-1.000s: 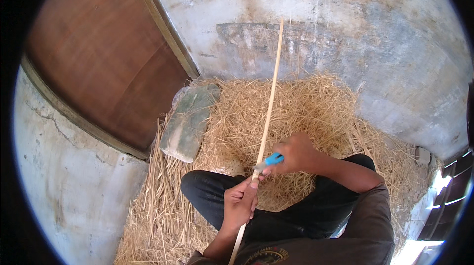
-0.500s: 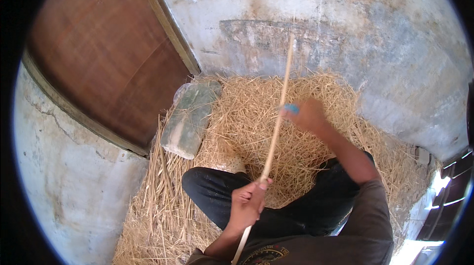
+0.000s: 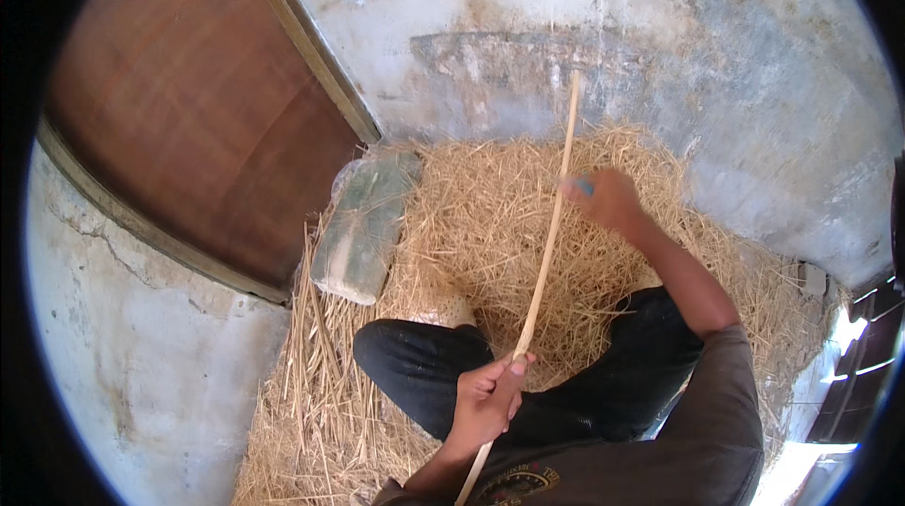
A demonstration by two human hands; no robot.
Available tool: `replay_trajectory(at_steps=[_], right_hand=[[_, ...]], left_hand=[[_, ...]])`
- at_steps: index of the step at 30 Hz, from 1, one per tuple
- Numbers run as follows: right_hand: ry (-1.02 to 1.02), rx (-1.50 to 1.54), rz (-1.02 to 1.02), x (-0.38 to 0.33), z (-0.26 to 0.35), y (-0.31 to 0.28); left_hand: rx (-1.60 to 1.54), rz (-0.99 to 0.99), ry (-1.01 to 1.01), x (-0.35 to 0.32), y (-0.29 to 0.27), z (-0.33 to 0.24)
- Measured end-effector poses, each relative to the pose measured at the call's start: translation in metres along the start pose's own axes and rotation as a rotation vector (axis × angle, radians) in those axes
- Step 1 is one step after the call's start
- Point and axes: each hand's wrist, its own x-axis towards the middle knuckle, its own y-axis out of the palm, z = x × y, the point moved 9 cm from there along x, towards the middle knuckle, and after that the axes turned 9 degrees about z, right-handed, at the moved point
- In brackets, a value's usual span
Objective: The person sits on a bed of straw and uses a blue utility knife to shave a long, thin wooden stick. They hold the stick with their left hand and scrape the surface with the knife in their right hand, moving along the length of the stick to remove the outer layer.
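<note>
A long, slim, pale stick (image 3: 546, 266), perhaps bamboo or cane, slants up from my lap toward the wall. My left hand (image 3: 487, 400) is closed round its lower part, and the end below runs down past my shirt. Further up, my right hand (image 3: 611, 200) is closed, with a small blue thing (image 3: 584, 187) in its fingers against or right beside the stick. Blur hides what kind of thing that is. Beneath both hands lies a thick heap of straw-coloured shavings (image 3: 490, 214), around my crossed legs in dark trousers (image 3: 419, 360).
A greenish oblong block (image 3: 358, 233) lies on the heap's left side. Next to it are long loose strips (image 3: 320, 355). A stained plaster wall (image 3: 660, 63) rises behind the heap, and a brown wooden panel (image 3: 207, 101) in a frame is at upper left.
The stick has swung a little to the right at its upper end. Both hands have shifted slightly right, the right one a little higher and still near the stick.
</note>
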Motion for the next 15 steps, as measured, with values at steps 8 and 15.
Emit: replay_trajectory(at_steps=[8,15], right_hand=[[-0.305,-0.058,-0.166,-0.028,0.045,-0.004],[0.166,-0.007,-0.133,0.04,-0.067,-0.049]], left_hand=[[0.01,-0.029,-0.013,0.002,-0.008,-0.003],[0.006,0.09,-0.033,-0.016,0.012,0.012]])
